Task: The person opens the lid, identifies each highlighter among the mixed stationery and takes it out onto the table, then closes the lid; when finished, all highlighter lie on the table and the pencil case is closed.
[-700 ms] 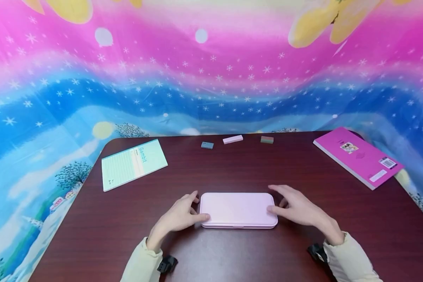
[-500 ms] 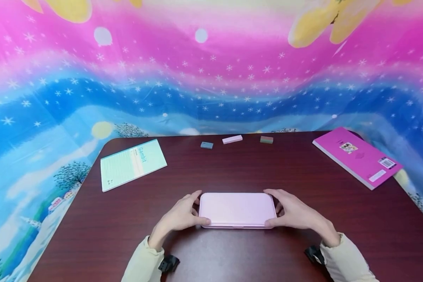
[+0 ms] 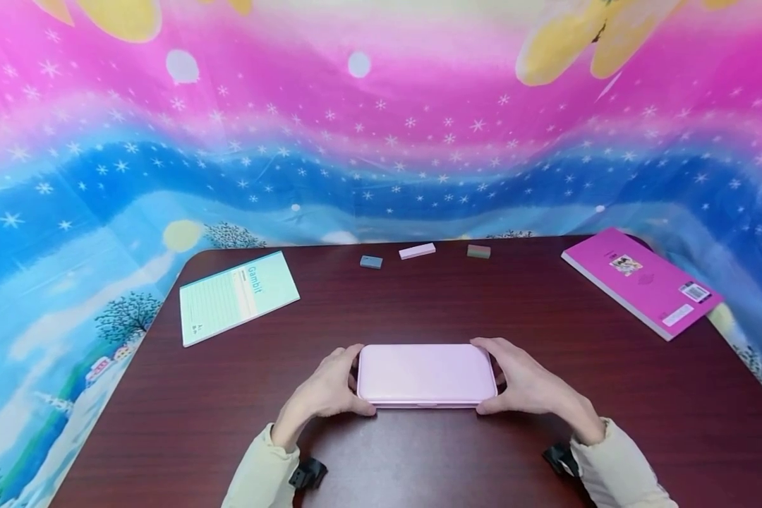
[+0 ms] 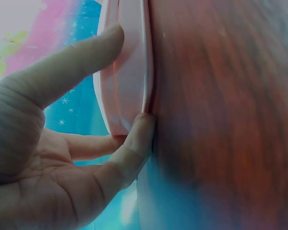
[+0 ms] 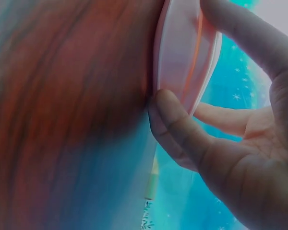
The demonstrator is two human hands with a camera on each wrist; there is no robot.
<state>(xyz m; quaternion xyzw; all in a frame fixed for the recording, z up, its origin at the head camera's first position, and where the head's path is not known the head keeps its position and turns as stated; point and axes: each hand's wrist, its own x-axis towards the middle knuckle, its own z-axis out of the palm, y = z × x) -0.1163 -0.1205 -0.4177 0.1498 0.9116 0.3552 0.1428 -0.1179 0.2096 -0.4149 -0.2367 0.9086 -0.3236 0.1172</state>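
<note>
A closed, pale pink pencil case lies crosswise near the middle of the dark wooden table. My left hand grips its left end, thumb at the front edge and fingers round the side and back corner. At the opposite end, my right hand holds it the same way. Close up in the left wrist view, the rounded end of the case sits between thumb and fingers, with a fingertip at its lower edge by the table. In the right wrist view, fingers likewise reach the lower edge of the case.
A mint-green notebook lies at the left, a thick magenta book at the right. Along the table's back edge are a blue-grey block, a pink block and a green-brown block. A printed cloth hangs behind.
My right hand has moved left and closed round the case's right end. Both thumbs have slid from the lid toward the front edge. The case has barely moved.
</note>
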